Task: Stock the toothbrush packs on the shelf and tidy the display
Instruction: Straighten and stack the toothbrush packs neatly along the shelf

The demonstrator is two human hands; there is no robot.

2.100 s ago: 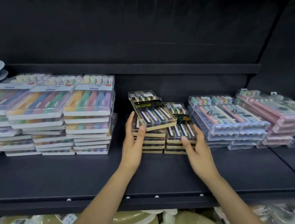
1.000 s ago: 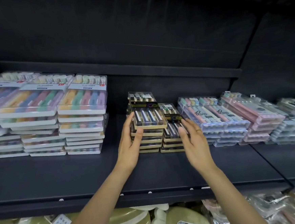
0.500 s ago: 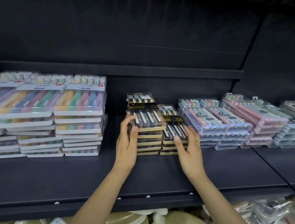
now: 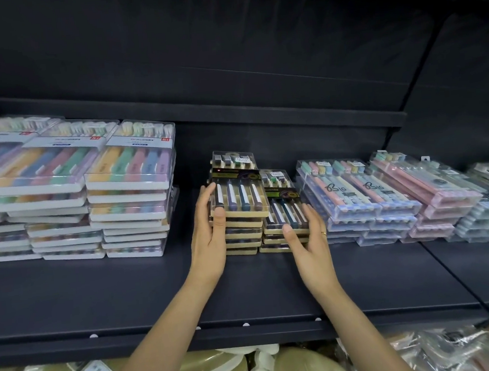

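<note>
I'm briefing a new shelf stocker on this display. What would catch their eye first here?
Mid-shelf, the left hand and right hand hold two stacks of dark gold-trimmed toothbrush packs, the left stack taller than the right. At far left, tall piles of pastel packs dominate. To the right lie clear "Big" packs and pink packs.

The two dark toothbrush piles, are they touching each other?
Touching. The head view shows the taller pile pressed against the shorter pile, no gap between.
</note>
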